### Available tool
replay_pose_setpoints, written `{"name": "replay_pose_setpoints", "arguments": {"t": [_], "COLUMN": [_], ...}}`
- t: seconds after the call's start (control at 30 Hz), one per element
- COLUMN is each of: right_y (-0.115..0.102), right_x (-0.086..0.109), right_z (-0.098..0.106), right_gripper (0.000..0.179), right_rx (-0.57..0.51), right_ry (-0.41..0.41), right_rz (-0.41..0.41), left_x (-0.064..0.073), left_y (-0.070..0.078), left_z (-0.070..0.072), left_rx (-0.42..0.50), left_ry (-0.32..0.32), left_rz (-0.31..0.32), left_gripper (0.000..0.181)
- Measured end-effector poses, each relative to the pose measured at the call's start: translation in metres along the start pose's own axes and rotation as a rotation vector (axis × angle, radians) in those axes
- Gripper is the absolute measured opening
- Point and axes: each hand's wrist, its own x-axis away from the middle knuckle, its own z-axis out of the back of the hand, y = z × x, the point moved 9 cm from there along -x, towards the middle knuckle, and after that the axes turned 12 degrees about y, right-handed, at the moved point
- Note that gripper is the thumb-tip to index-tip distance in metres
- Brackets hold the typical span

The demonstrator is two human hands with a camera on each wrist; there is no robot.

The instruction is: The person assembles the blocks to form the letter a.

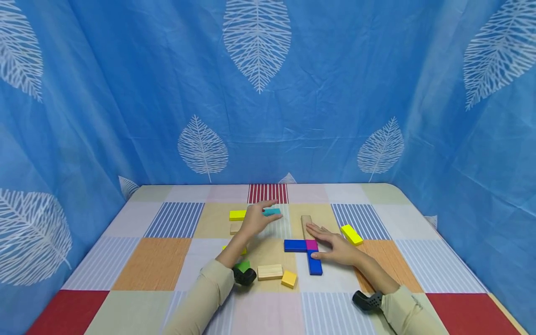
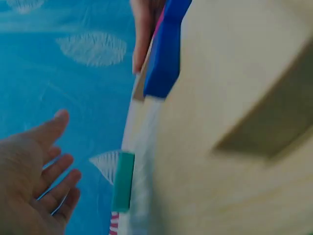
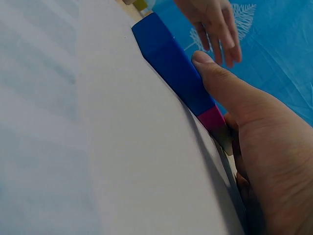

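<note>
Blue block (image 1: pixel 315 264) — well inside table (image 1: pixel 142 265) edges, open room nearward — touching spread right hand (image 1: pixel 341 249); left hand (image 1: pixel 256 221) likewise apart.

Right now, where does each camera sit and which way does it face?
Head: worn on the head, facing forward and down over the patchwork cloth and blue leaf-print curtain; left hand, right hand and beige sleeves show.
Left wrist: on that wrist, looking past the left hand toward the oblong turquoise block; both hands show.
Right wrist: on that wrist, looking along the right hand at the oblong blue block; both hands show.
Shared: head and left wrist both show the turquoise block.
</note>
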Motion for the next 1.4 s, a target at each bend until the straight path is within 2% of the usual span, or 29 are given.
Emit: {"name": "replay_pose_setpoints", "arguments": {"t": [0.1, 0.23, 0.33, 0.43, 0.5, 0.6, 0.77, 0.83, 1.03, 1.13, 1.27, 1.4], "right_y": [-0.001, -0.001, -0.001, -0.002, -0.002, -0.001, -0.001, -0.001, 0.000, 0.000, 0.000, 0.001], "right_x": [0.001, 0.002, 0.002, 0.001, 0.001, 0.001, 0.001, 0.001, 0.002, 0.003, 0.003, 0.001], "right_z": [0.000, 0.000, 0.001, 0.001, 0.001, 0.001, 0.001, 0.001, -0.001, -0.002, -0.002, 0.001], "right_gripper": [0.077, 0.078, 0.078, 0.077, 0.077, 0.077, 0.076, 0.076, 0.076, 0.076, 0.077, 0.077], "right_rx": [0.000, -0.001, -0.002, -0.004, -0.007, -0.004, 0.000, -0.001, -0.015, -0.015, 0.006, 0.016], "right_ry": [-0.004, -0.010, -0.012, -0.011, -0.013, -0.017, -0.015, -0.013, -0.016, -0.011, -0.010, -0.009], "right_rz": [-0.009, -0.023, -0.027, -0.023, -0.023, -0.024, -0.016, -0.013, -0.020, -0.014, -0.003, -0.011], "left_x": [-0.009, -0.012, -0.012, -0.012, -0.012, -0.012, -0.013, -0.012, -0.010, -0.007, -0.003, -0.004], "left_y": [-0.018, -0.043, -0.053, -0.055, -0.053, -0.042, -0.014, -0.008, -0.007, -0.007, -0.007, -0.011], "left_z": [-0.001, -0.010, -0.016, -0.019, -0.020, -0.024, -0.038, -0.044, -0.058, -0.062, -0.061, -0.058], "left_rx": [-0.059, -0.128, -0.170, -0.206, -0.212, -0.173, -0.116, -0.130, -0.206, -0.202, -0.204, -0.202], "left_ry": [-0.020, -0.103, -0.148, -0.163, -0.163, -0.159, -0.186, -0.198, -0.225, -0.244, -0.254, -0.249], "left_rz": [0.069, 0.182, 0.202, 0.188, 0.180, 0.149, 0.034, 0.008, 0.005, -0.003, -0.011, 0.028], "left_gripper": [0.052, 0.051, 0.046, 0.042, 0.041, 0.039, 0.037, 0.037, 0.035, 0.036, 0.041, 0.042]}}
